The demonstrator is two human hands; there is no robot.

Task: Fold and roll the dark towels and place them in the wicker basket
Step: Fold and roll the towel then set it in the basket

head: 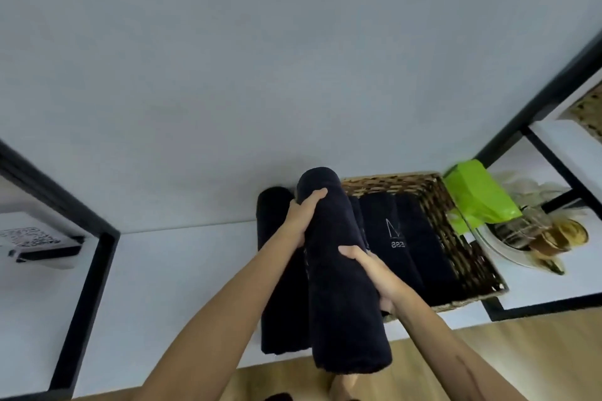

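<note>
Rolled dark towel (342,270): a long, thick roll held above the left part of the wicker basket (462,257), gripped by both hands.
Left hand (303,218): fingers curled round the roll's far end, thumb on top.
Right hand (374,273): clasps the roll's right side near the middle.
Wicker basket: stands on a white shelf (182,270) against the wall; it holds folded dark towels (410,238), one bearing pale lettering.
Second roll (277,270): lies just left of the held roll, partly hidden.
Green bag (479,195): just beside the basket's far right corner.
Black frame (84,296): borders the shelf.
</note>
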